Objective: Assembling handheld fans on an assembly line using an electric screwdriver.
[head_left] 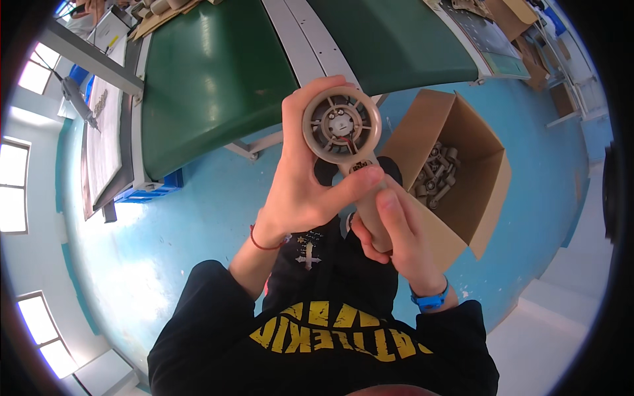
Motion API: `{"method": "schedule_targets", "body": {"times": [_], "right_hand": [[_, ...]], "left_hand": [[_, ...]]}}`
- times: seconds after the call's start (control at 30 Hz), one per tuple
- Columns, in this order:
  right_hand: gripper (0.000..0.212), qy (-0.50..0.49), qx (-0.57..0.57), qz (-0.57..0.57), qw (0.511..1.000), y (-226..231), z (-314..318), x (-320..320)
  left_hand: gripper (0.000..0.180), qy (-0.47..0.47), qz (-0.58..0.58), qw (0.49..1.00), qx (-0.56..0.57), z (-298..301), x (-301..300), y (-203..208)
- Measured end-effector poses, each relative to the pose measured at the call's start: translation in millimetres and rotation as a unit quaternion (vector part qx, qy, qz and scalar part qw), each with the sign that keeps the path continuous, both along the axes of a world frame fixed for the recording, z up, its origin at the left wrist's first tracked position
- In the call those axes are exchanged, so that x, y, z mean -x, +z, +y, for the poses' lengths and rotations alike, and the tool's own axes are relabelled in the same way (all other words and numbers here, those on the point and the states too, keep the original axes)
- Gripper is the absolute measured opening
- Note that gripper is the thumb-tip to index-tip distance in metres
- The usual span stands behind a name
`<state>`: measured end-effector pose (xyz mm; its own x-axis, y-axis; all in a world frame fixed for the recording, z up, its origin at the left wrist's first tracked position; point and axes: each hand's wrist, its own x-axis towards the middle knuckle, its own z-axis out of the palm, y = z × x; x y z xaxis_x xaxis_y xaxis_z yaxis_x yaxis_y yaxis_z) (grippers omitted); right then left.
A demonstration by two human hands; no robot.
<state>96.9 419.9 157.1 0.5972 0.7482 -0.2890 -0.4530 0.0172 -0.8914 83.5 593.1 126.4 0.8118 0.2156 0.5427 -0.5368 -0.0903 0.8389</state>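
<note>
A beige handheld fan (342,125) is held up in front of me, its round head facing me and its handle slanting down to the right. Inside the ring, dark blades, spokes and a pale motor hub with a red wire show. My left hand (300,158) is closed round the left side of the fan head, with the thumb lying across the neck. My right hand (403,228) grips the handle lower down, its thumb pressed along the front.
An open cardboard box (485,155) on the blue floor holds several beige fan parts (437,175). Two green conveyor belts (218,72) with a grey metal strip between them lie ahead. At the left, a power screwdriver (78,99) hangs over a white-covered bench (105,145).
</note>
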Motion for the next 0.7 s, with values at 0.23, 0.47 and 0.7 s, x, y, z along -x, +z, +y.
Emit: {"method": "schedule_targets", "body": {"times": [0.23, 0.47, 0.7], "right_hand": [[0.043, 0.026, 0.141, -0.078, 0.987, 18, -17, -26], [0.039, -0.021, 0.013, -0.15, 0.988, 20, -34, -40], [0.047, -0.008, -0.06, -0.274, 0.96, -7, -41, -40]], "left_hand": [[0.092, -0.131, 0.062, 0.958, 0.246, 17, 8, -4], [0.079, -0.138, 0.192, 0.957, 0.169, 23, 30, -22], [0.077, -0.155, 0.151, 0.965, 0.148, 7, 38, -27]]}}
